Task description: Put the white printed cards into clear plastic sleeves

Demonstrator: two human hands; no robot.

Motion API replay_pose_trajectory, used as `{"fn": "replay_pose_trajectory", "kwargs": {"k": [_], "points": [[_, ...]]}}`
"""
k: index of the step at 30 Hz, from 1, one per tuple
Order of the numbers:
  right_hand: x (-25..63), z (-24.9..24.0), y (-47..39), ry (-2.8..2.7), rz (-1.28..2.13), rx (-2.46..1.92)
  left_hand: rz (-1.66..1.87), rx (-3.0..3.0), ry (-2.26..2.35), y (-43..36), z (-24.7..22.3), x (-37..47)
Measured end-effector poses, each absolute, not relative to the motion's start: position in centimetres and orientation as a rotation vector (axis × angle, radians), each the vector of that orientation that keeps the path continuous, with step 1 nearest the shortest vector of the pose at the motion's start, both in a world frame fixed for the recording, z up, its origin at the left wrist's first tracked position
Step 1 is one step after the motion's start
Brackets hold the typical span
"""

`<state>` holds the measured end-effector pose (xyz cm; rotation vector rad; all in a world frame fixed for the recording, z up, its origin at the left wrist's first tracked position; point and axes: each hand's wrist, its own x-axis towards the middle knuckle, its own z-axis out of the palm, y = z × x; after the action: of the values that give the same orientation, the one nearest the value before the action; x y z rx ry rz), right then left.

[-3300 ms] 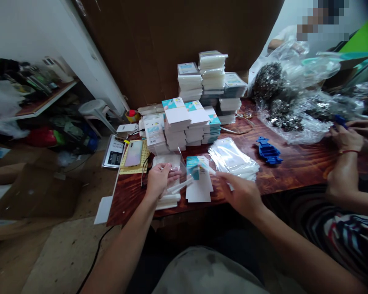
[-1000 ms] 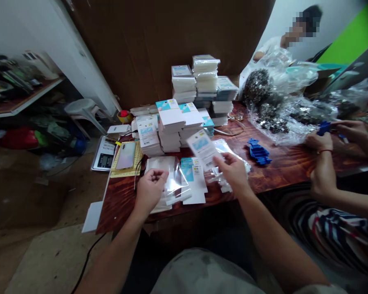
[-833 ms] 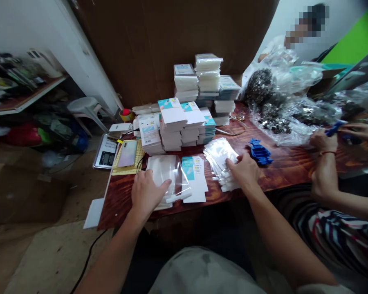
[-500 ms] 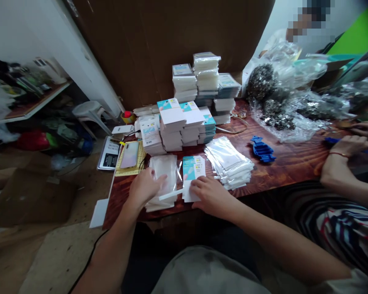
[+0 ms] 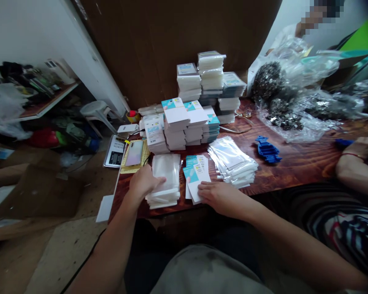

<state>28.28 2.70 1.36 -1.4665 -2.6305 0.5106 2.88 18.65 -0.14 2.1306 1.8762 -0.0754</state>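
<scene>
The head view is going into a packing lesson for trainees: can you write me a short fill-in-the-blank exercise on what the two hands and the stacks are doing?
1. The left hand rests on a stack of clear ____.
2. The right hand touches the top printed card of a small pile, which lies askew and has a ____ corner.
3. The phone lies on a ____ sheet at the table's left end.
4. The blue plastic parts lie to the ____ of the filled sleeves.

Missing words: sleeves; teal; yellow; right

Small packing workshop, stacked packaged cards [image 5: 184, 122], clear sleeves [image 5: 233, 161], weighing scale [image 5: 114, 152], wooden table [image 5: 300, 163]
</scene>
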Motion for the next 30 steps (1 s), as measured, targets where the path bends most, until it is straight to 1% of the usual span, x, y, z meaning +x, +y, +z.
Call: {"fn": "replay_pose_trajectory", "kwargs": {"k": [6, 10, 13, 16, 17, 19, 21, 22, 24, 26, 28, 30], "points": [[28.4, 1.8, 2.5, -2.431, 0.525, -1.613, 0.078, 2.047, 1.945, 19.3, 0.0, 2.2], [29.0, 0.6, 2.3, -2.268, 0.431, -1.623, 0.178, 2.128, 1.773, 18.9, 0.5, 2.4], [29.8, 0.0, 1.9, -1.968, 0.248, -1.659, 0.308, 2.205, 1.673, 18.5, 0.6, 2.6], [29.7, 0.3, 1.5, -1.464, 0.103, -1.703, 0.459, 2.315, 1.661, 18.0, 0.4, 3.1], [29.3, 0.5, 1.5, -1.282, 0.151, -1.695, 0.543, 2.329, 1.657, 17.9, 0.3, 3.4], [28.1, 0.6, 1.8, -1.004, 0.42, -1.622, 0.709, 2.195, 1.639, 17.7, -0.2, 4.2], [26.7, 0.0, 2.7, -0.864, 0.708, -1.531, 0.838, 1.812, 1.582, 17.5, -0.9, 5.2], [26.1, -0.4, 3.3, -0.832, 0.797, -1.507, 0.879, 1.59, 1.524, 17.4, -1.2, 5.8], [25.5, -1.3, 4.3, -0.79, 0.852, -1.497, 0.893, 1.212, 1.379, 17.3, -1.6, 6.7], [25.7, -1.7, 4.6, -0.738, 0.828, -1.471, 0.82, 0.973, 1.273, 17.1, -1.7, 7.3], [26.4, -1.5, 4.0, -0.677, 0.777, -1.419, 0.727, 0.854, 1.216, 17.0, -1.5, 7.6], [27.3, -0.9, 2.9, -0.639, 0.805, -1.364, 0.708, 0.824, 1.202, 16.9, -1.2, 7.8]]}}
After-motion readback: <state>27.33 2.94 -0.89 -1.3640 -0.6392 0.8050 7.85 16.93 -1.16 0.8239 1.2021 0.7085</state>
